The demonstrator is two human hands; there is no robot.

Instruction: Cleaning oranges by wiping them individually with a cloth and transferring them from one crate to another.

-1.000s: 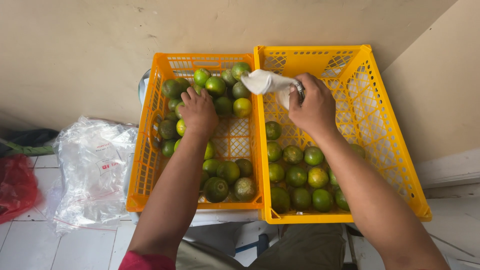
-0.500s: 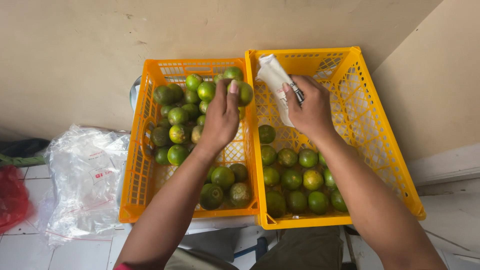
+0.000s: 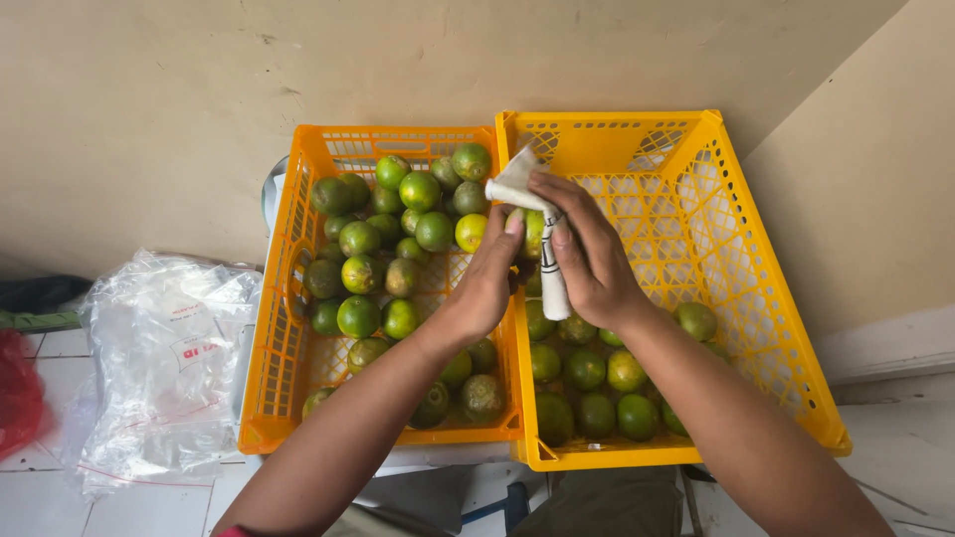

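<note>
Two crates stand side by side against a beige wall. The orange crate (image 3: 274, 328) on the left holds several green and yellowish citrus fruits (image 3: 358, 316). The yellow crate (image 3: 766, 298) on the right has several green fruits (image 3: 587, 370) in its near half. My left hand (image 3: 487, 283) holds a yellow-green fruit (image 3: 533, 231) over the wall where the crates meet. My right hand (image 3: 592, 254) presses a white cloth (image 3: 532, 214) against that fruit; the cloth hangs down beside the palm.
A crumpled clear plastic bag (image 3: 164, 358) lies on the tiled floor left of the orange crate. A red bag (image 3: 18, 393) shows at the far left edge. A white baseboard (image 3: 895, 343) runs along the right wall.
My left hand has lifted a fruit out of the orange crate and brought it to the middle. My right hand with the cloth has come down onto it.
</note>
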